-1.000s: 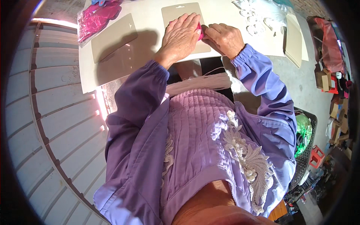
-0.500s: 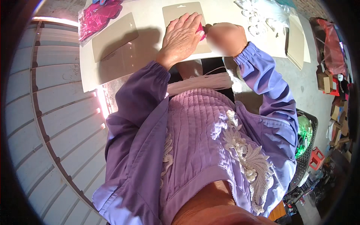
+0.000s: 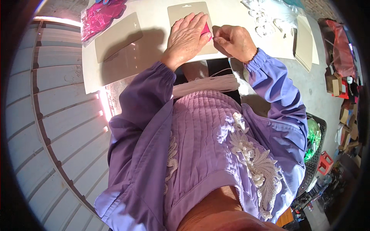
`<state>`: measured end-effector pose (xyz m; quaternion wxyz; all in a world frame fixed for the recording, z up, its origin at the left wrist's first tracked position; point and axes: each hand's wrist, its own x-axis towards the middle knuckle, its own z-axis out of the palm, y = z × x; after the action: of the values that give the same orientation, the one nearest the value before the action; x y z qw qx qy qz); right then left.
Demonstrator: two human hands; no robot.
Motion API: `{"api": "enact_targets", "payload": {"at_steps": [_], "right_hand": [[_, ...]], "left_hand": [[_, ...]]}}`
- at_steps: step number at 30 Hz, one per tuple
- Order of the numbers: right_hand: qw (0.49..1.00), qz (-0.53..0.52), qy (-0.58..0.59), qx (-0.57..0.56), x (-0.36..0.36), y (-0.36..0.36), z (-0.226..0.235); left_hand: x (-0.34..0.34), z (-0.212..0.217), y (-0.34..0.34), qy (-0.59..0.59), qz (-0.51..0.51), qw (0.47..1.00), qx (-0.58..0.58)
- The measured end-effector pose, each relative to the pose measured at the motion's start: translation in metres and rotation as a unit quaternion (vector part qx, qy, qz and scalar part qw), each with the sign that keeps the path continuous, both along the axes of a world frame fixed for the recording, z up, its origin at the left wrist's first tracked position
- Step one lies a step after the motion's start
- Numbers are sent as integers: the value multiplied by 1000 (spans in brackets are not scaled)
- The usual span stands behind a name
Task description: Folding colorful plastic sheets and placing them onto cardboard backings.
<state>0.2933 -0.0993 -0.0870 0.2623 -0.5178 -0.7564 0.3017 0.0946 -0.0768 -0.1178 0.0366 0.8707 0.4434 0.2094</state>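
Note:
My left hand (image 3: 189,35) lies flat, fingers stretched out, over a bright pink item (image 3: 206,31). Most of that item is hidden beneath the palm, so I cannot tell its kind. Under both is a beige backing card (image 3: 180,12) with a hanger slot at its far edge. Just right of the card, my right hand (image 3: 237,41) is closed, thumb and forefinger pinched together. Whatever may be between those fingertips does not show. A second beige card (image 3: 119,37) rests to the left on the white table (image 3: 152,52), partly in shadow.
A clear bag of pink pieces (image 3: 101,20) sits at the table's far left. White lace-like pieces (image 3: 266,21) lie at the far right, beside a stack of cards (image 3: 303,44). A bundle of pale strings (image 3: 208,84) lies across my lap. A red stool (image 3: 325,162) stands at right.
My right hand has shifted slightly right and away from the pink item, and more of that item shows. The left hand remains pressed on the card.

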Motion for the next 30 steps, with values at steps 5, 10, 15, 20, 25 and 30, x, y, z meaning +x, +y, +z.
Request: {"api": "enact_targets", "payload": {"at_steps": [5, 10, 15, 20, 25, 30], "right_hand": [[946, -24, 274, -170, -2, -8, -7], [943, -25, 265, -202, 1, -1, -5], [828, 19, 379, -413, 18, 15, 4], [872, 42, 312, -374, 14, 20, -6], [980, -9, 77, -184, -6, 18, -4], [962, 84, -75, 249, 3, 23, -17]], "left_hand": [[4, -2, 4, 12, 1, 1000, 3], [6, -3, 8, 22, 3, 1000, 1], [11, -3, 8, 29, 5, 1000, 0], [14, -2, 8, 37, 4, 999, -6], [14, -8, 10, 31, -5, 999, -21], [12, -7, 13, 8, -20, 999, -50]]}}
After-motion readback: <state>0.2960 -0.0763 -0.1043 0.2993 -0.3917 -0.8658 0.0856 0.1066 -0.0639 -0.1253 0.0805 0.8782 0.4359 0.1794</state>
